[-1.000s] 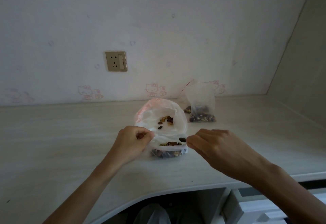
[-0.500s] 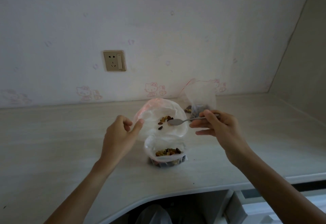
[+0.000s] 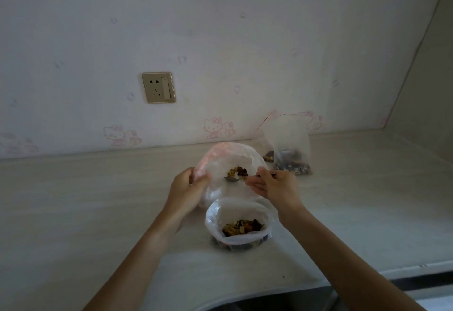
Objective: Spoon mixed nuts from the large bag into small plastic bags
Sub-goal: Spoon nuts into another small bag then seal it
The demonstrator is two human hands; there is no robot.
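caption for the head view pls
Left hand holds the large bag open while right hand dips a spoon into nuts.

1. Setting: a home, most likely a bedroom or a child's room, at a built-in desk.
2. Wallpaper (image 3: 220, 41): pale, printed with small pink cartoon-cat figures and faint heart-like marks; domestic decoration, not commercial.
3. Wall socket (image 3: 158, 87): gold-toned plate with a switch, set low above the worktop, of household type.
4. Desk (image 3: 73, 212): light wood-grain laminate running wall to wall, with a curved cut-out front edge for sitting.
5. Side panel (image 3: 429, 78): plain pale board closing the right end, forming a fitted alcove.
6. Drawer unit (image 3: 421, 296): white, partly visible under the desk at the lower right.
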